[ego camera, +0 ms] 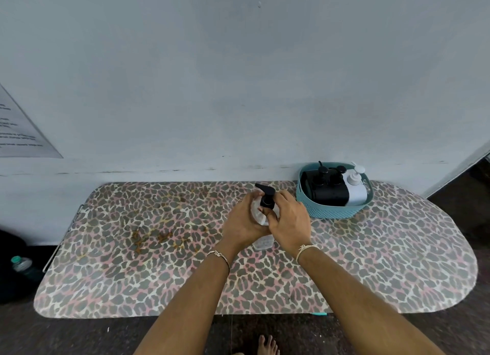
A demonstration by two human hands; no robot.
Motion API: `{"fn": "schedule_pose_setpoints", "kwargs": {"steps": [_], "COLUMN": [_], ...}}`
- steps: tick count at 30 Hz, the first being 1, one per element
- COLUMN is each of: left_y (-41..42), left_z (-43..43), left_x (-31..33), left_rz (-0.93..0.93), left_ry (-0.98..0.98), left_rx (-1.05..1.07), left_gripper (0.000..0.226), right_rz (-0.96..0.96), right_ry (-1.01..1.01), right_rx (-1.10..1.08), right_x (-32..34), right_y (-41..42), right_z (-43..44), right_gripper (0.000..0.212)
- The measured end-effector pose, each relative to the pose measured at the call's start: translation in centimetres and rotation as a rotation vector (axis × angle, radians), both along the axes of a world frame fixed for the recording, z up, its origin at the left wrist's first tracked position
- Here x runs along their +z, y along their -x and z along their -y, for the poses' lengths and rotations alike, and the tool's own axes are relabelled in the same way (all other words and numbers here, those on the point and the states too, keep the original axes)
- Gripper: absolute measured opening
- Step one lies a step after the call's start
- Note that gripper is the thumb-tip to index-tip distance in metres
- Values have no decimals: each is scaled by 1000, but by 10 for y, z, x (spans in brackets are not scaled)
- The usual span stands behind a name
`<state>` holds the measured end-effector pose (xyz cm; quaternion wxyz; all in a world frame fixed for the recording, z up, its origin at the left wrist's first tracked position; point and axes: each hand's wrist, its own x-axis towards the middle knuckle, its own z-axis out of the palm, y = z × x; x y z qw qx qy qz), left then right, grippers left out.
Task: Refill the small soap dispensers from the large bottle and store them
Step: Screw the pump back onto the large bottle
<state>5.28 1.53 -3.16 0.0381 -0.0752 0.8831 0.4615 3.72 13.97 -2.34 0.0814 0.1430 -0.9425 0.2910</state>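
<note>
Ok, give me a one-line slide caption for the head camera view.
Left hand holds a clear dispenser, right hand grips its black pump; teal basket holds other dispensers.

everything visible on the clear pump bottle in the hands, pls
The bottle is clear, plastic by the look, with a black pump head whose spout points up and left. It is roughly upright, its base showing below the hands, at or just above the leopard-print board. The left hand wraps its body; the right hand pinches the pump head's collar. Fill level cannot be told.

Bare leopard-print board (132,248) left of the held dispenser (267,199), teal basket (331,212) close on its right
</note>
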Motion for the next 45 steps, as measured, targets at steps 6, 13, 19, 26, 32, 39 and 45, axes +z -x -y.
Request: {"fn": "schedule_pose_setpoints", "kwargs": {"steps": [6, 13, 19, 26, 32, 39, 45], "left_y": [-1, -2, -8, -10, -8, -15, -16], "left_z": [-10, -12, -4, 10, 18, 30, 36], "left_x": [-2, 1, 0, 3, 8, 5, 3], "left_rz": [-21, 19, 82, 96, 102, 195, 234], "left_ry": [-74, -148, -118, -53, -55, -159, -347], "left_rx": [73, 51, -18, -125, -213, -131, -149], "left_gripper": [81, 93, 97, 98, 105, 75, 65], "right_rz": [24, 23, 36, 163, 400, 492, 422], "right_ry": [16, -21, 3, 120, 164, 171, 161], "right_rx": [13, 28, 11, -24, -128, -239, -336], "right_x": [2, 4, 6, 7, -2, -10, -11], "right_y": [5, 7, 2, -10, -17, -32, -36], "right_z": [-3, -8, -3, 2, 4, 25, 28], "right_gripper": [18, 21, 20, 37, 75, 72, 64]}}
